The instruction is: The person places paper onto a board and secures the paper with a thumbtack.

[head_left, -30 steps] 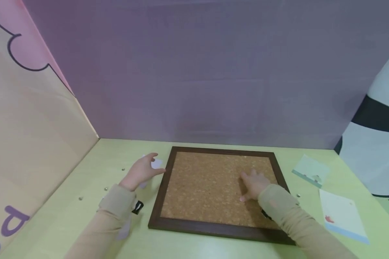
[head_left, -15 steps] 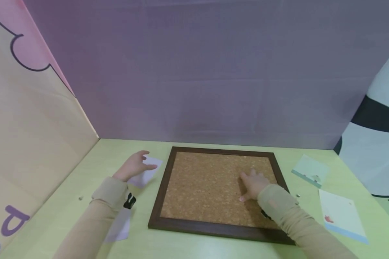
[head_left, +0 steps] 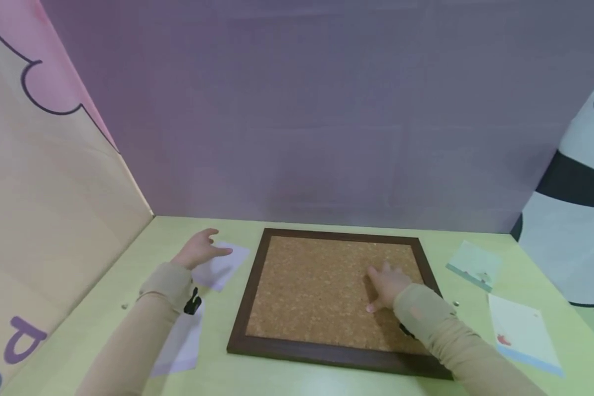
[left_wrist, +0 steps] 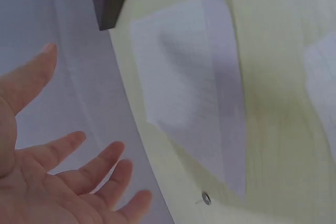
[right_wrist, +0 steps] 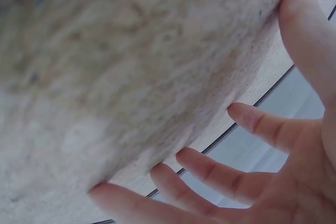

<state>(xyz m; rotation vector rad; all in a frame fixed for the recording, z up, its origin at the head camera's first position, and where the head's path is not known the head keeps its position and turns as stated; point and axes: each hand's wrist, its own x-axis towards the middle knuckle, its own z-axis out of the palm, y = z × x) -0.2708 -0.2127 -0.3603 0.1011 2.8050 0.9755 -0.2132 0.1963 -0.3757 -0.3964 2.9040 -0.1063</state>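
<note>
around the lower middle of the frame, a dark-framed corkboard point(head_left: 307, 291) lies flat on the counter point(head_left: 277, 379), loose paper on either side. the right hand point(head_left: 390, 285) isn't gripping anything, just fingers spread with the tips touching the cork; i'd guess that's to steady the board. the left hand point(head_left: 198, 252) holds nothing either, thumb and fingers well apart, over the upper lilac note sheet point(head_left: 223, 269) at center left. in the left wrist view it looks apart from the paper. another lilac note sheet point(head_left: 184, 341) sits lower left, partly behind the left sleeve point(head_left: 136, 335). over at right, a green-edged sheet point(head_left: 475, 262) and a blue-edged sheet point(head_left: 523, 333) lie off the board, and one thumbtack point(head_left: 456, 303) is between them and it, probably so it's easy to grab.
</note>
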